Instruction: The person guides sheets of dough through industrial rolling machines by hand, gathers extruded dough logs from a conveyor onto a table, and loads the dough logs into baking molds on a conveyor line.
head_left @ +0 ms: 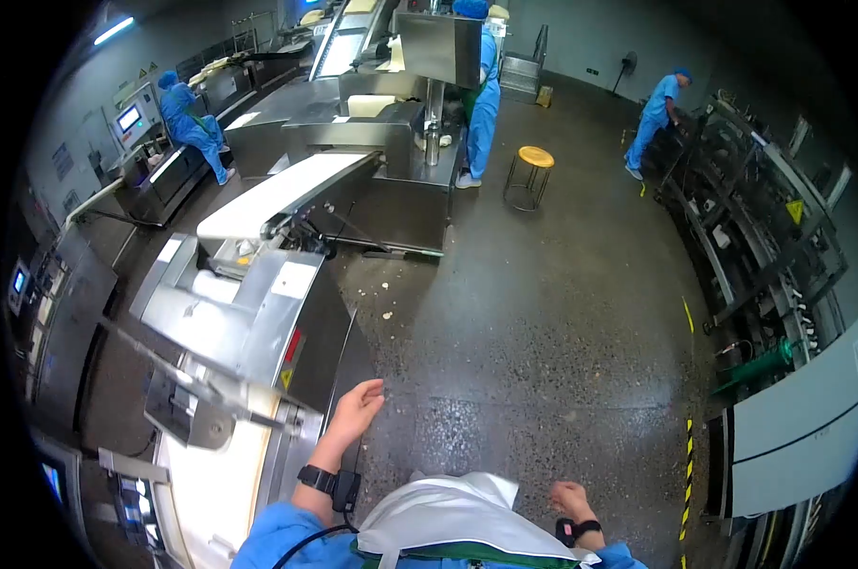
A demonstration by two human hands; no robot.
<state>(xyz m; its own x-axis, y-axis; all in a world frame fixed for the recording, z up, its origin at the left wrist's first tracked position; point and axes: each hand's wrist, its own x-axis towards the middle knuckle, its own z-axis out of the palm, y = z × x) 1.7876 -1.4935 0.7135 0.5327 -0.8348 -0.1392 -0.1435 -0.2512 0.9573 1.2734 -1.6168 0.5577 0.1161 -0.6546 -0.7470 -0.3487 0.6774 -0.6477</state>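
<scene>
My left hand [358,410] is held out above the floor, beside the steel machine [249,303] on the left. Its fingers are loosely bent with a gap at the thumb, and I see nothing in them. A dark watch-like band [317,478] and a small black box on a cable are at that wrist. Low on the right is my right hand [570,497], its fingers curled in and no object showing; a black band [581,531] circles its wrist. Between my hands, a white apron [438,517] bulges forward from my blue-sleeved body.
A white conveyor belt [286,194] slopes up to a larger steel machine. A wooden-topped stool [535,156] stands ahead on the speckled floor. Several people in blue are farther off. Machinery [732,199], a white cabinet [808,427] and yellow-black floor tape [688,474] line the right.
</scene>
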